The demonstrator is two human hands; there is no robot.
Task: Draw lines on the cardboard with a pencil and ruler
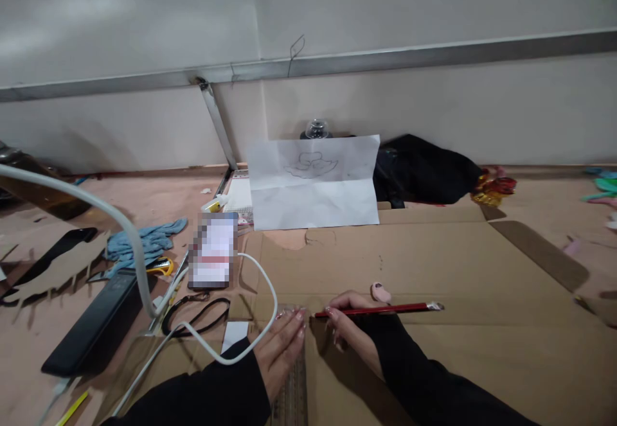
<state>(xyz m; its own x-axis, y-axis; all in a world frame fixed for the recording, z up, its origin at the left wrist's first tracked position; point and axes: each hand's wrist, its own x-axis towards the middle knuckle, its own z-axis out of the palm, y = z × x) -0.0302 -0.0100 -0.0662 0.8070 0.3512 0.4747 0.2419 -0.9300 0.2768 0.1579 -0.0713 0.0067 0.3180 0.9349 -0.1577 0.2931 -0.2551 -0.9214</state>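
Note:
My left hand [283, 346] lies with its fingers stretched out, pressing down on a clear ruler [293, 397] on the brown cardboard [463, 272]. Between the thumb and fingers of my right hand [354, 329] is a red pencil [385, 309]. Its tip points left, close to the cardboard beside the ruler's edge; I cannot tell if it touches. A small pink eraser [380, 293] rests just beyond my right hand. Farther back, a creased white sheet [313, 198] with a line drawing stands propped up.
A phone [213, 250] with a blurred screen sits at left, near a white cable [272, 278] that loops over my left sleeve. A black power bank [91, 323], yellow cutter [161, 265] and blue cloth [144, 241] lie farther left. A black bag [424, 169] rests against the wall.

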